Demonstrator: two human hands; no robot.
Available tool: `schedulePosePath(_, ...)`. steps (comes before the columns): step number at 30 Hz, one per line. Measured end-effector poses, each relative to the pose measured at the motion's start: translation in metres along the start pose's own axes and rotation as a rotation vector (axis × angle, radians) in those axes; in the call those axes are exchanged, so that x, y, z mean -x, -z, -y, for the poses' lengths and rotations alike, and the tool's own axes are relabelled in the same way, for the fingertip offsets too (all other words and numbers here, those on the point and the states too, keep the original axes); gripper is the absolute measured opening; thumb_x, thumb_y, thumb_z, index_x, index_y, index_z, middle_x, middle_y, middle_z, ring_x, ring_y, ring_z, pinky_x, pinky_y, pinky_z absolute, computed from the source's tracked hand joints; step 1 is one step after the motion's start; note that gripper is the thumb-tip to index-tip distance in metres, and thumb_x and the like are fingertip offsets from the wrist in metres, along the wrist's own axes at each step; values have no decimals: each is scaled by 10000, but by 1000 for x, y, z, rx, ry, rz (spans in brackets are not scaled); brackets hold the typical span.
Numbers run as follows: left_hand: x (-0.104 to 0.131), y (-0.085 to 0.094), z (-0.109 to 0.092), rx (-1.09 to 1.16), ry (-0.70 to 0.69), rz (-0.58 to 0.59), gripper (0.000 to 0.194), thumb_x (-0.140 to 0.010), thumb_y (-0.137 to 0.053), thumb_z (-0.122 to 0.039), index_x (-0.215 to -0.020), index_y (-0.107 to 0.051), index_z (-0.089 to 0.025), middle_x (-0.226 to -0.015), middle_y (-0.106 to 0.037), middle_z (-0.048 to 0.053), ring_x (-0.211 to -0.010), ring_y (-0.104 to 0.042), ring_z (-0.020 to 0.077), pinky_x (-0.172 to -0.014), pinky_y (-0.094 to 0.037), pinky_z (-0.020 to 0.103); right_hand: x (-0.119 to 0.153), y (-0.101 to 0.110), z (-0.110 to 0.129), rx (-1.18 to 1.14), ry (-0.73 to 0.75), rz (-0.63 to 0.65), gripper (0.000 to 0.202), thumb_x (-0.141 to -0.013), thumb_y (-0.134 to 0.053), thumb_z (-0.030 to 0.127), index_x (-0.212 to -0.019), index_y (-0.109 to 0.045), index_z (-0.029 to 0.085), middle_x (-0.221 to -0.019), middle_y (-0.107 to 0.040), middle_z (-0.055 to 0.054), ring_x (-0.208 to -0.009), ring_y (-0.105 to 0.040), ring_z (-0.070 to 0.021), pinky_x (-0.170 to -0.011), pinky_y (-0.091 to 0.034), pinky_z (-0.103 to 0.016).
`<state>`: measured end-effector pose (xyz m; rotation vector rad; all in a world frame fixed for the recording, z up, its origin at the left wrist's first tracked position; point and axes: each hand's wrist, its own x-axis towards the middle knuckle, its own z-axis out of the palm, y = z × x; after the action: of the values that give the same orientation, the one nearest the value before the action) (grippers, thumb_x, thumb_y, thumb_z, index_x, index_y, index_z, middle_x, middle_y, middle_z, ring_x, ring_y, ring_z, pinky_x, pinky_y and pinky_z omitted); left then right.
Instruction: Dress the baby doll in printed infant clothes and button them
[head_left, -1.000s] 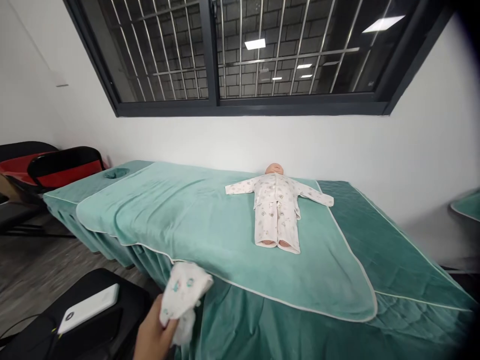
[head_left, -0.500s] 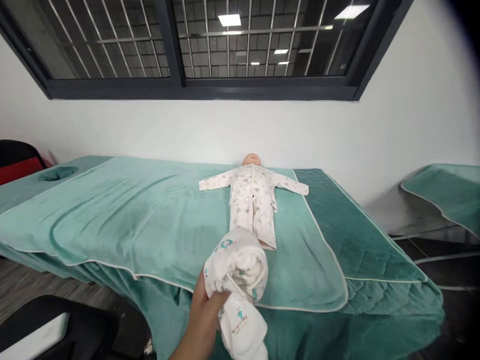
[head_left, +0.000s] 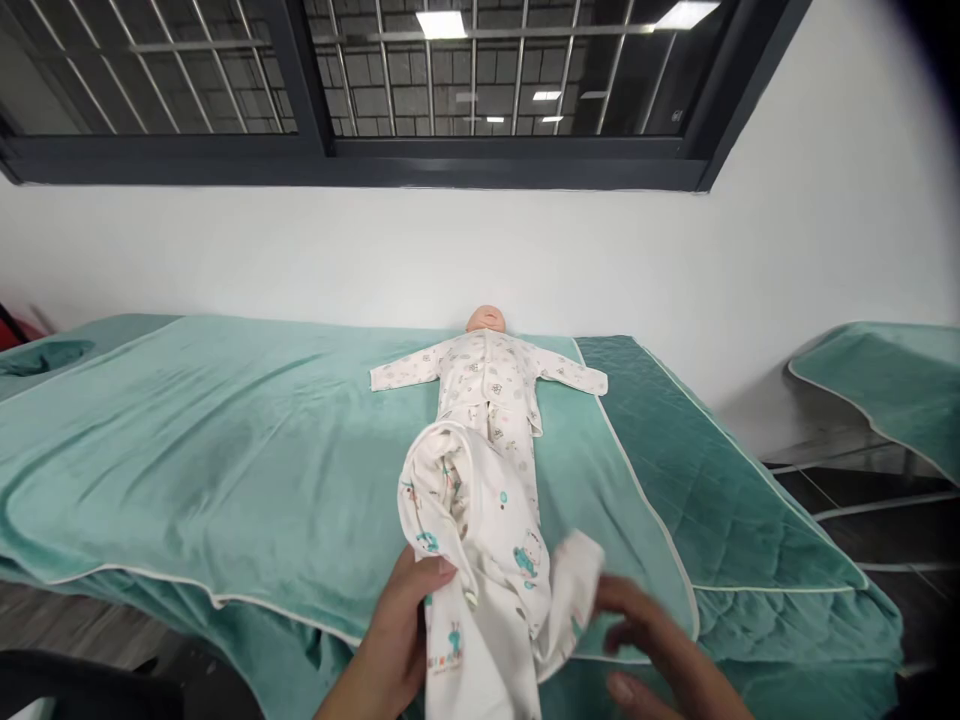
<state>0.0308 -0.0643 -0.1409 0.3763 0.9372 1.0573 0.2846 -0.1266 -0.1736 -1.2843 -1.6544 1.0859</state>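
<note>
My left hand (head_left: 401, 620) grips a white baby garment (head_left: 487, 560) with teal animal prints, its thumb pressed over the cloth. The garment hangs bunched, with a rounded opening at the top and a sleeve-like strip curling out on the right. Close to that strip is my right hand (head_left: 660, 650), its thumb and fingers apart and slightly blurred; whether a fingertip touches the cloth I cannot tell. Beyond, a baby doll (head_left: 487, 318) lies face up in a printed white top (head_left: 484, 370) and matching trousers (head_left: 514, 440), arms spread. The held garment covers part of the trousers.
A light green blanket (head_left: 247, 430) covers much of the bed, over a darker quilted cover (head_left: 720, 500) on the right. Behind stand a white wall (head_left: 300, 250) and a barred window (head_left: 480, 80). Another green-covered surface (head_left: 892, 380) is at the right; a dark chair (head_left: 82, 680) sits lower left.
My right hand has come into view at the lower right. The garment has turned and loosened, its strip now swinging out to the right. The camera view has shifted slightly.
</note>
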Motion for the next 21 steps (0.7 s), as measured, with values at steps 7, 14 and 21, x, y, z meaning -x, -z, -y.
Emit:
schedulePosePath(7,1,-44,2,-695,-558,325,591,-666,-745,-250,-1244,-623,-224,-1447,-503,103,-1377,-403,354,-1166,-306,478,-38,-42,22,-395,-86,-91,881,-583,-843,522,-1359,-524,255,-1255,-653,-116,-1157,-620,-366,-927,-548,-481)
schedulePosePath(14,-9,-53,16,-547,-462,290,630,-873,-614,-438,-1443,-433,-242,-1407,-549,121,-1344,-471,302,-1117,-387,458,-52,-54,59,-606,-108,-354,780,-647,-840,411,-1329,-511,224,-1194,-690,-100,-1051,-669,-270,-886,-563,-384)
schedulePosePath(21,-17,-13,6,-863,-668,240,336,-923,-562,-378,-1237,-616,-271,-1364,-571,71,-1283,-505,232,-1129,-358,386,-80,49,74,129,104,-645,600,-795,-712,461,-1327,-522,258,-1189,-667,-80,-1016,-656,-260,-844,-548,-365)
